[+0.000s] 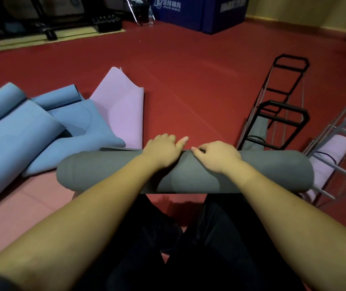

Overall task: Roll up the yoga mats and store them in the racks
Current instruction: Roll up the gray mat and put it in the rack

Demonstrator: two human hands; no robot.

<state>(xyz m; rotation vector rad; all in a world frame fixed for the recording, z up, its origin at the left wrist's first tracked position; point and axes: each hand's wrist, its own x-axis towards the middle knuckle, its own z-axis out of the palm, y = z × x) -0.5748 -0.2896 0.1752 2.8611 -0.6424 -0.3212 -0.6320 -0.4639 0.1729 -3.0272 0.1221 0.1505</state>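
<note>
Both hands (161,151) (216,157) are curled over the grey mat (184,171), gripping it. Rolling looks finished. Next, it is to be lifted into a rack (277,114)

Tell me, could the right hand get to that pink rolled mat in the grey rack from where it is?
Probably yes, once freed. The right hand is gripping the grey mat; the pink rolled mat lies just past that roll's right end, though grey rack bars cross it.

Head-worn view, forward and down, close.

Both bare forearms stretched forward, left hand (162,150) and right hand (218,155) side by side, fingers seemingly curled downward.
</note>
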